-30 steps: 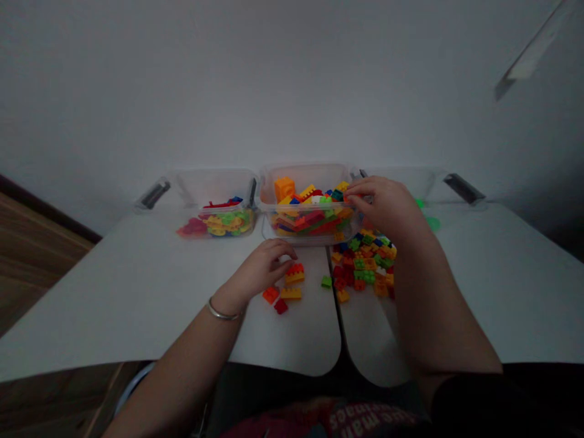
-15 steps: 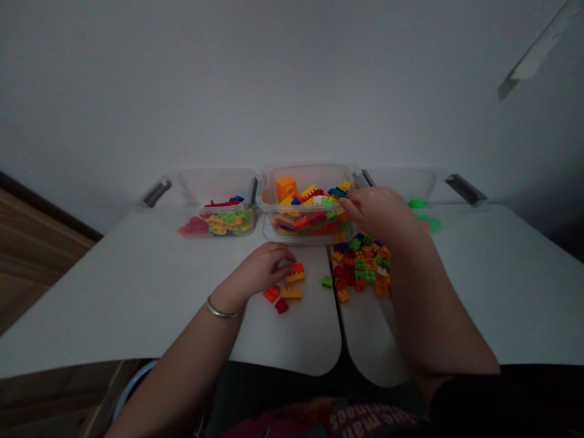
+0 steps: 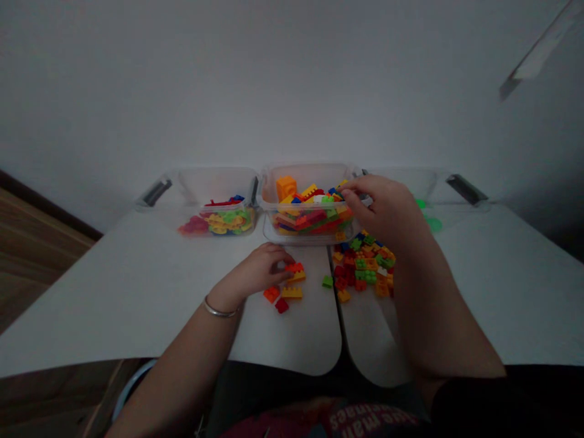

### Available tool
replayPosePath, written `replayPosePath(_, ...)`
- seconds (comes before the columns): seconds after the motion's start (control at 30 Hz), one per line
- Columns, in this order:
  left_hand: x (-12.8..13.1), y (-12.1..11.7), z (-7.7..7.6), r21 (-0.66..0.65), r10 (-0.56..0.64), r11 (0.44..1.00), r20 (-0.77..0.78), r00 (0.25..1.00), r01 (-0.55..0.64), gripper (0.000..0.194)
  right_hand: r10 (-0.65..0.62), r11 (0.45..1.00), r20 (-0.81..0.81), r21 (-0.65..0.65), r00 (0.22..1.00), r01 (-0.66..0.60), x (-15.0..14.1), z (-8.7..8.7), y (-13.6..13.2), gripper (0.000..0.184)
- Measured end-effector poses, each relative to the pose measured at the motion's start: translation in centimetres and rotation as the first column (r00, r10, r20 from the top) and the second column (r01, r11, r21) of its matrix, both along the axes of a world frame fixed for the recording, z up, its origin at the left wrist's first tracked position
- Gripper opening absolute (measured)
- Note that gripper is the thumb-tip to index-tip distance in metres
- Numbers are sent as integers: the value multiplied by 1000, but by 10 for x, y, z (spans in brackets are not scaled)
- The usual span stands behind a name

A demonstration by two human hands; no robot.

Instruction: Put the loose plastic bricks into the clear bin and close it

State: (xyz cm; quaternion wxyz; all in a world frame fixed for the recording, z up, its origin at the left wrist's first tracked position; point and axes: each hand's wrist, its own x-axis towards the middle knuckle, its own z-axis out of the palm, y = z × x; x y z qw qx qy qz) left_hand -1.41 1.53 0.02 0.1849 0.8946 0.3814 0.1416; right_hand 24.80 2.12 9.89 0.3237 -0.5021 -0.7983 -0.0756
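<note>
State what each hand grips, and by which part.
Left hand: fingertips on a red brick atop a yellow brick; whether gripped cannot be told. Right hand: fingertips at the bricks in the clear bin; any hold is hidden.

orange brick (image 3: 271,294), red brick (image 3: 281,305), yellow brick (image 3: 291,292)

Left hand (image 3: 253,272) now on the red brick (image 3: 294,267), shifted left; right hand (image 3: 381,207) risen over the bin (image 3: 310,238)

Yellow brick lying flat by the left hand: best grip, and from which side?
Pinch the yellow brick across its long sides, coming from above: it lies flat, seemingly studs up, and its narrow width suits a pinch. Keep clear of the red brick close by its lower-left end.
</note>
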Motion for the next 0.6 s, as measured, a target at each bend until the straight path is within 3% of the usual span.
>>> replayPosePath(0.17, 0, 3, -6, 19, 52, 998, -26, 998, -51, 19, 144, 979, -21, -140, 989, -145, -16, 1, -12, 30)
replayPosePath(0.3, 1, 5, -9, 27, 80, 997, -44, 996, -78, 17, 361, 885, 121, -358, 925, -299, -33, -5, -13, 27)
replayPosePath(0.43, 2, 6, -12, 48, 91, 995, -57, 994, -89, 16, 427, 819, 209, -501, 880, -279, -48, -21, -8, 27)
replayPosePath(0.6, 4, 6, -9, 95, 119, 989, -84, 989, -111, 17, 415, 802, 214, -546, 884, -244, -54, -41, -2, 26)
